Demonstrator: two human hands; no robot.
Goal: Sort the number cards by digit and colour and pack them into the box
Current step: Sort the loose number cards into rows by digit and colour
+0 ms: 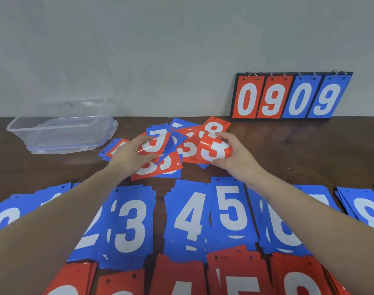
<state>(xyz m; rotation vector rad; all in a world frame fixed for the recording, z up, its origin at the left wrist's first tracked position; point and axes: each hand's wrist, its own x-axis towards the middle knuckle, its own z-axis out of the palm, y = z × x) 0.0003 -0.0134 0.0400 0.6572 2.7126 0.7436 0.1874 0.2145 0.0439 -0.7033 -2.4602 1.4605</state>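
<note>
- A person's two bare arms reach over a dark wooden surface toward a loose heap of unsorted number cards near its far edge, at the middle.
- The left hand is grasping a red card showing a white 9 at the heap's left side; a blue card lies tilted just beside it.
- The right hand is grasping a red 3 card at the heap's right side, bowing it into a curve between thumb and fingers.
- Nearer the person, sorted blue piles run in a row across the surface, digits rising from left to right; the 3, 4 and 5 read clearly, while the arms cover parts of others.
- Red piles form a second row along the near edge, partly cut off by the frame.
- The clear plastic box stands empty toward the far left corner, well apart from both hands, so packing looks not yet begun.
- A scoreboard stand showing 0 9 0 9 leans against the wall at the far right.
- Risk: the glossy cards overlap, so lifting one could drag a neighbour along or scatter the heap.
- Risk: the bent 3 could crease if squeezed harder, or spring out of the grip.
- Risk: the forearms hover over the sorted rows, and a low sweep could shove those piles askew or mix digits.
</note>
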